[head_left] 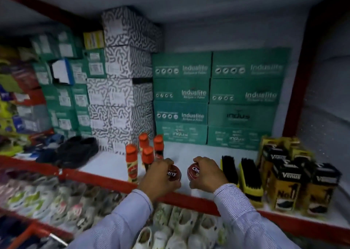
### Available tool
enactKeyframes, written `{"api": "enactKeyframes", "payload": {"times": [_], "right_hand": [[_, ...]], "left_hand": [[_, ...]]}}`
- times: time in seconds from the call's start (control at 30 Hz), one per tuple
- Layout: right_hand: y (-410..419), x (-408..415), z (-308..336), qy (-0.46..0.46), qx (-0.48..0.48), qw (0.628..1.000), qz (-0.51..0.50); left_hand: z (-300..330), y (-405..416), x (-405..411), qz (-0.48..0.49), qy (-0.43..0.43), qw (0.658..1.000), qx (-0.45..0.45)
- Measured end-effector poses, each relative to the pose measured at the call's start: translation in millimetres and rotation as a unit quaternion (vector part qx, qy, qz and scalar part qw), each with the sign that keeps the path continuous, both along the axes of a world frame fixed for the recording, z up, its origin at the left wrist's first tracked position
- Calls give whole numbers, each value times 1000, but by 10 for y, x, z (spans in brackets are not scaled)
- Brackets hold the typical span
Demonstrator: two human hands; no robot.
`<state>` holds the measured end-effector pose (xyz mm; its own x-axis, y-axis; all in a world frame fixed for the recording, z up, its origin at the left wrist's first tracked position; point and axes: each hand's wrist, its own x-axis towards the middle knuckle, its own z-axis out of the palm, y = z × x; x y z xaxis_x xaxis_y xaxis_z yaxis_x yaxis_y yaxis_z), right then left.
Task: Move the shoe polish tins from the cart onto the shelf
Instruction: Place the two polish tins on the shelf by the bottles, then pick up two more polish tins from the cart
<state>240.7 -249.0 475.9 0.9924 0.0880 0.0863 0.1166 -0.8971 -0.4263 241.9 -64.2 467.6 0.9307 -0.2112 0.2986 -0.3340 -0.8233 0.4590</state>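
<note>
Two round red shoe polish tins with white lettering are over the front of the white shelf (180,152), which has a red front edge. My left hand (159,176) is shut on the left tin (174,173), covering its left half. My right hand (208,175) is shut on the right tin (193,171), covering its right half. The tins are a small gap apart, side by side. Whether they rest on the shelf or hang just above it, I cannot tell. The cart is out of view.
Several orange-capped polish bottles (146,154) stand just left and behind my left hand. Black-bristled yellow brushes (250,176) and yellow-black Venus boxes (286,186) fill the right. Green shoe boxes (214,97) line the back. Black shoes (75,150) lie at the left; pale sandals (180,224) sit below.
</note>
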Motion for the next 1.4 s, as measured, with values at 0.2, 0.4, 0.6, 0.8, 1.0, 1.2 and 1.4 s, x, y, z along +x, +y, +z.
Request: {"api": "enactKeyframes", "payload": {"times": [0.2, 0.4, 0.6, 0.8, 1.0, 1.2, 1.4], "right_hand": [[-26, 619, -207, 61, -18, 997, -45], [-19, 855, -350, 99, -43, 993, -53], [-52, 624, -157, 55, -36, 997, -37], [-12, -160, -264, -77, 6, 997, 16], [67, -944, -875, -186, 12, 981, 44], [285, -1623, -2140, -106, 17, 989, 103], [496, -1936, -3061, 78, -6, 993, 88]], "left_hand": [[-224, -255, 863, 8, 39, 998, 53], [-476, -336, 1148, -2, 49, 996, 70], [-361, -312, 953, -20, -12, 997, 75], [-329, -153, 116, -44, -148, 988, 27], [-906, 205, -771, -7, -187, 978, 88], [-2222, 519, -1671, 8, -80, 988, 131], [-3073, 613, -2096, 6, 85, 988, 132]]}}
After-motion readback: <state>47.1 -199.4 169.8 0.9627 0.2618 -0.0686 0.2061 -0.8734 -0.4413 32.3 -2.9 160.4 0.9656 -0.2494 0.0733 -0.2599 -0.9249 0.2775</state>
